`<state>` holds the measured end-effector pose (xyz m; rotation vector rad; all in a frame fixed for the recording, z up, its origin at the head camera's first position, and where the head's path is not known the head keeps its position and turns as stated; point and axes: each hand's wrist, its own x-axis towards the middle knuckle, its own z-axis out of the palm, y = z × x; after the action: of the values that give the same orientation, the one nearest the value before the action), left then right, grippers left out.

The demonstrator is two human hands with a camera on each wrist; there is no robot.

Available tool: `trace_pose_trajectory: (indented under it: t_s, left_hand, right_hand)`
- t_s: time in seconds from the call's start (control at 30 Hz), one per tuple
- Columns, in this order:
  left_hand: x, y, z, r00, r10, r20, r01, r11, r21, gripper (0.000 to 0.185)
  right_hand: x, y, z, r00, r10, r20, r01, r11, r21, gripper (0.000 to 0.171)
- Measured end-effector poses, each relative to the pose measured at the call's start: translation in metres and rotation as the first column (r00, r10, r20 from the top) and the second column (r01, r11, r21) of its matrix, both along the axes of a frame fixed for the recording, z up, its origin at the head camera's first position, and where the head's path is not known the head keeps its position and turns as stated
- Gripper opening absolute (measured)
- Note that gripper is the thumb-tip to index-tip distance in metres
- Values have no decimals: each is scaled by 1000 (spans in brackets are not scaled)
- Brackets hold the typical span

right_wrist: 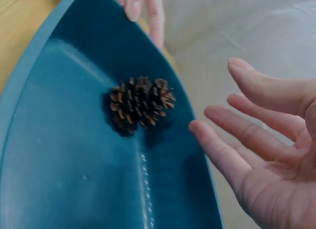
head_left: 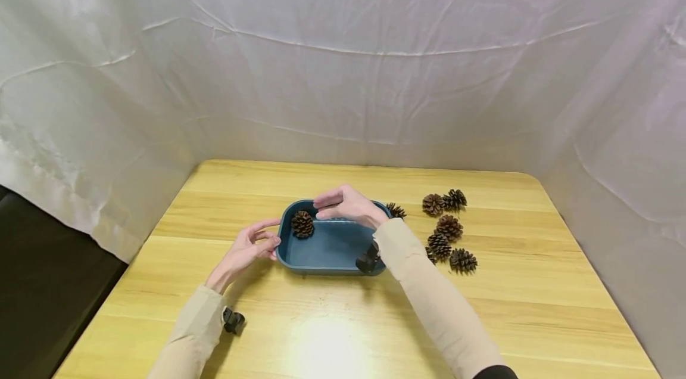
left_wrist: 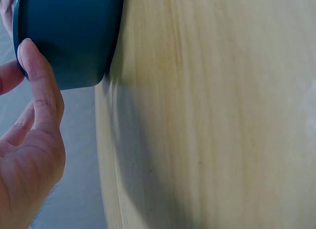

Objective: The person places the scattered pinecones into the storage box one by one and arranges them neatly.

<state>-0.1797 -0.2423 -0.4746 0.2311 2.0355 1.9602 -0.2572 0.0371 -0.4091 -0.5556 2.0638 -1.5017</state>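
Observation:
A teal-blue rectangular tub [head_left: 332,251] with rounded corners stands on the table. One brown pine cone [head_left: 302,224] lies in its far left corner, and the right wrist view shows that pine cone [right_wrist: 140,104] against the wall. My left hand [head_left: 252,248] touches the tub's left end with thumb and fingertips at the rim; the left wrist view shows the thumb [left_wrist: 37,61] on the outer wall. Over the tub's far side hovers my right hand [head_left: 348,205], fingers extended and holding nothing. In the right wrist view the right hand [right_wrist: 276,165] is beside the rim.
Several pine cones [head_left: 449,227] lie scattered to the tub's right on the wooden table [head_left: 536,283]. One pine cone [head_left: 396,210] sits close by the tub's far right corner. Pale cloth [head_left: 343,99] hangs behind and at both sides of the table.

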Motion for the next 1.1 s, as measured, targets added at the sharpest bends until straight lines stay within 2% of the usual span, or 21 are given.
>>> trace_pose_trajectory:
  t_s: [0.27, 0.43, 0.57, 0.67, 0.8, 0.93, 1.1]
  left_hand:
    - [1, 0, -1, 1000, -4, -5, 4, 1000, 5, 58]
    - [2, 0, -1, 1000, -2, -8, 2, 1000, 8, 58]
    - [2, 1, -1, 1000, 0, -12, 0, 1000, 8, 58]
    - [2, 2, -2, 1000, 0, -18, 0, 1000, 12, 58]
    - [2, 2, -2, 1000, -8, -23, 9, 1000, 21, 58]
    - [3, 2, -2, 1000, -8, -22, 9, 1000, 26, 58]
    - [4, 2, -2, 1000, -6, -19, 6, 1000, 26, 58]
  right_hand:
    - [16, 41, 5, 1000, 6, -17, -6, 1000, 6, 56]
    - [29, 72, 6, 1000, -2, -21, 1, 999, -47, 61]
    - [41, 100, 6, 999, -44, -11, 43, 995, -92, 66]
    - [49, 122, 2, 994, -91, -57, 84, 989, -119, 64]
    - [60, 150, -9, 975, -168, -147, 142, 975, -172, 60]
    - [70, 177, -17, 948, -249, -196, 203, 952, -228, 58]
    - [84, 206, -22, 917, -351, -188, 291, 913, -286, 55]
